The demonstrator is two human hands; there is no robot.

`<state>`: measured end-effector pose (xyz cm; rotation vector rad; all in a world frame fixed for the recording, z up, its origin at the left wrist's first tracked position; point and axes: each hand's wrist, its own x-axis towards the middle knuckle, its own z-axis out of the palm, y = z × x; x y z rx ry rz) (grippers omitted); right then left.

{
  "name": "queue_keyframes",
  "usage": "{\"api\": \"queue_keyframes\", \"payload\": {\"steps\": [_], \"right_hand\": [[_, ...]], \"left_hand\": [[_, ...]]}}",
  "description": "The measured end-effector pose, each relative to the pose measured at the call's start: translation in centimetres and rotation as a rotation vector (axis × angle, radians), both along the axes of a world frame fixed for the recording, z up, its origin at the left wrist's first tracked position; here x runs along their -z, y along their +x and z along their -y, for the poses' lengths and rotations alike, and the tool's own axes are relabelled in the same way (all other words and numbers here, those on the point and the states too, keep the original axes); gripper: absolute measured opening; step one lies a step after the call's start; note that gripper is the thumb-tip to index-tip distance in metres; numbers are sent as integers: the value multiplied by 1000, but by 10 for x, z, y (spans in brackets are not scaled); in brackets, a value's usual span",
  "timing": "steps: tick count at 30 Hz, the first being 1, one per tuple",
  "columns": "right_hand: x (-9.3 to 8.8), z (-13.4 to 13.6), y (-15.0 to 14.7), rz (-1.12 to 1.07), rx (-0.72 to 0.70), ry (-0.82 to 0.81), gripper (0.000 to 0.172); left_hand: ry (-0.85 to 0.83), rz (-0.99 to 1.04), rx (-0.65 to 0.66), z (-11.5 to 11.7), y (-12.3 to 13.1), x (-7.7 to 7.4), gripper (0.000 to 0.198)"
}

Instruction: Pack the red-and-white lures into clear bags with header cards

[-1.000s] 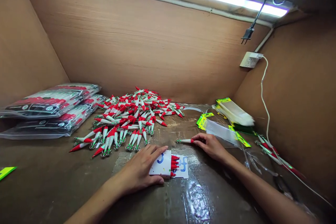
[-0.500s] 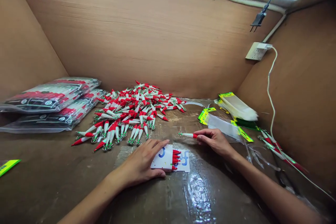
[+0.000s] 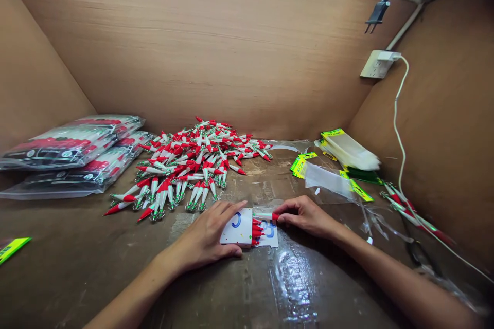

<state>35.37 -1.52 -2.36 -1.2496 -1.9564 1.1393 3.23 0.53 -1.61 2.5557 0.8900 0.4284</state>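
Observation:
My left hand (image 3: pixel 206 234) is wrapped around a small white card sleeve (image 3: pixel 238 234) with blue marks, which lies on the table. Several red jig tips (image 3: pixel 256 231) stick out of its right-hand opening, above a white flap with blue writing. Between the thumb and fingers of my right hand (image 3: pixel 306 218) is the red end of a squid jig (image 3: pixel 266 215). Its white body points left and its hook end is at the sleeve's opening; how far inside it reaches is hidden. Behind my left hand is a big pile of red-and-white squid jigs (image 3: pixel 193 157) with green hooks.
Filled clear bags (image 3: pixel 69 149) are stacked at the left. To the right lie empty clear bags with yellow-green headers (image 3: pixel 349 151), more jigs (image 3: pixel 412 216) and dark-handled scissors (image 3: pixel 419 257). A white cord (image 3: pixel 397 113) runs down from a wall outlet; a black plug (image 3: pixel 378 13) hangs above.
My right hand has moved left and toward me, carrying the squid jig up to the sleeve's opening. My left hand stays on the sleeve. The camera view has tipped slightly downward.

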Motion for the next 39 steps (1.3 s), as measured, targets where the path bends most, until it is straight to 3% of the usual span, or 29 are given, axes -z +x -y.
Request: {"api": "queue_keyframes", "payload": {"steps": [3,9,14,17,19,22,24,26,29,33,36,39], "right_hand": [[4,1,-11,45,25,119,23],[14,4,-30,284,41,519,18],[19,4,-37,416,-1,633,19],[12,1,-30,333,-38,610,20],[4,-4,-14,338,15,599,23],[-9,-15,26,626,295,568,25],[-13,-24,55,929,500,432,29],[-11,-31,80,1105,614,281,29],[-4,-41,102,1145,658,188,26],[-3,-47,111,1117,696,165,23],[-15,-47,113,1053,692,176,21],[-34,-41,110,978,661,236,27]], "left_hand": [[12,20,7,-1,1,1,94],[18,3,49,2,7,2,94],[135,-131,85,15,16,3,78],[259,-158,66,21,19,2,73],[299,-170,92,23,20,1,69],[285,-197,137,23,20,2,65],[268,-185,132,21,20,4,68],[254,-163,122,20,19,4,71],[229,-145,108,17,16,2,71],[197,-94,84,15,12,-2,69],[162,-9,35,16,11,-8,68],[233,84,-36,19,19,-22,70]]}}
